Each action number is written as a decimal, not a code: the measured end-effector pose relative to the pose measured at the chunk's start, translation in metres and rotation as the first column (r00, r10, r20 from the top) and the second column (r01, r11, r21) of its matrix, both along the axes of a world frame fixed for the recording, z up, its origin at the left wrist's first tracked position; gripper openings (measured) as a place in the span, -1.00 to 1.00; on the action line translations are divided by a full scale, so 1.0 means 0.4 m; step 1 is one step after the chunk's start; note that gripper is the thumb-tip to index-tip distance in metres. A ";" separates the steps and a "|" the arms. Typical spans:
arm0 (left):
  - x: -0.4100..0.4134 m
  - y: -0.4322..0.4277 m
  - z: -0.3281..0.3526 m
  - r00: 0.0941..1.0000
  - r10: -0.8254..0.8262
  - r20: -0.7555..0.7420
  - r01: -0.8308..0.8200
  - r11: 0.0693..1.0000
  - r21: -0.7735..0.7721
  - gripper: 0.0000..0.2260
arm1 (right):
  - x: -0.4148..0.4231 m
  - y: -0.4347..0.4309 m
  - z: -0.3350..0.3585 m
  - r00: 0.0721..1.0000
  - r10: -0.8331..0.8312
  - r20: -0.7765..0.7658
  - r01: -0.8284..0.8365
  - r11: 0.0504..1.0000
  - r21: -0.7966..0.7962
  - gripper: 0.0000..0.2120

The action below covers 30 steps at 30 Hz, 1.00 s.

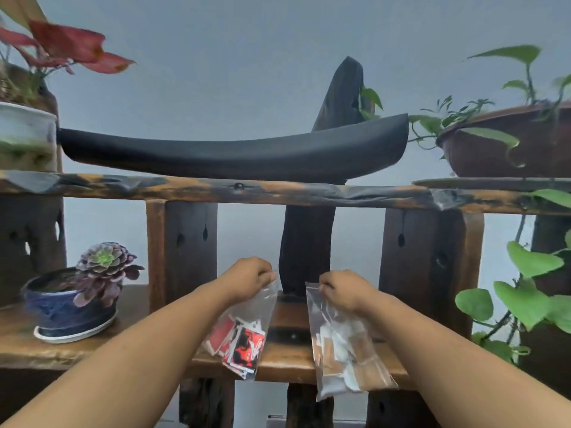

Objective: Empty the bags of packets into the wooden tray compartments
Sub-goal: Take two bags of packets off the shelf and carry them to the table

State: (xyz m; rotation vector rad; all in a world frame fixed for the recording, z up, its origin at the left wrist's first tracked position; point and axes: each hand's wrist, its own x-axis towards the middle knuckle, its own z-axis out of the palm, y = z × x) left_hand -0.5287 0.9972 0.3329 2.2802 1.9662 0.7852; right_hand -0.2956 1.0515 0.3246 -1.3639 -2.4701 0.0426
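Observation:
My left hand point(247, 278) pinches the top edge of a clear plastic bag point(244, 335) that hangs down, holding red, black and white packets. My right hand point(343, 288) pinches the top of a second clear bag point(343, 350), filled with white and brown packets. Both bags dangle in front of the lower wooden shelf point(287, 362), side by side and apart. No wooden tray with compartments is in view.
A dark curved wooden piece point(234, 152) lies on the upper shelf plank point(247, 189). A blue pot with a purple succulent point(77, 304) stands at the lower left. Potted green plants point(525, 298) hang at the right, a red-leaved plant point(61, 47) at the upper left.

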 end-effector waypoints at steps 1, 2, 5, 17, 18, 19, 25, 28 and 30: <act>0.007 -0.019 0.008 1.000 -0.006 -0.007 0.006 1.000 0.008 -0.67 | 0.004 -0.020 0.011 1.000 0.006 -0.004 -0.006 1.000 0.007 -0.77; 0.014 -0.038 0.016 1.000 -0.007 -0.015 0.007 1.000 0.017 -0.68 | 0.008 -0.037 0.021 1.000 0.007 -0.004 -0.007 1.000 0.017 -0.77; 0.026 -0.090 0.036 1.000 0.002 -0.006 -0.001 0.999 0.052 -0.69 | 0.020 -0.089 0.052 1.000 0.009 0.010 -0.009 0.998 0.057 -0.78; 0.108 -0.273 0.088 0.969 0.004 -0.248 0.044 0.981 0.190 -0.71 | 0.080 -0.297 0.111 0.998 0.001 -0.065 0.010 0.984 0.180 -0.73; 0.114 -0.287 0.091 0.947 0.029 -0.320 0.044 0.975 0.220 -0.71 | 0.086 -0.311 0.115 0.998 -0.004 -0.066 0.017 0.978 0.206 -0.72; 0.120 -0.300 0.092 0.925 0.049 -0.376 0.049 0.968 0.247 -0.71 | 0.092 -0.325 0.119 0.998 -0.004 -0.058 0.017 0.973 0.229 -0.70; 0.120 -0.358 0.089 0.925 0.082 -0.370 0.041 0.949 0.313 -0.64 | 0.118 -0.381 0.120 0.999 0.033 -0.042 -0.019 0.952 0.307 -0.62; 0.115 -0.373 0.070 0.959 0.061 -0.278 0.019 0.960 0.278 -0.61 | 0.128 -0.398 0.115 0.999 0.040 -0.029 -0.028 0.943 0.332 -0.58; 0.117 -0.384 0.061 0.966 0.066 -0.251 0.004 0.964 0.267 -0.62 | 0.136 -0.406 0.114 0.998 0.042 -0.042 -0.025 0.938 0.347 -0.57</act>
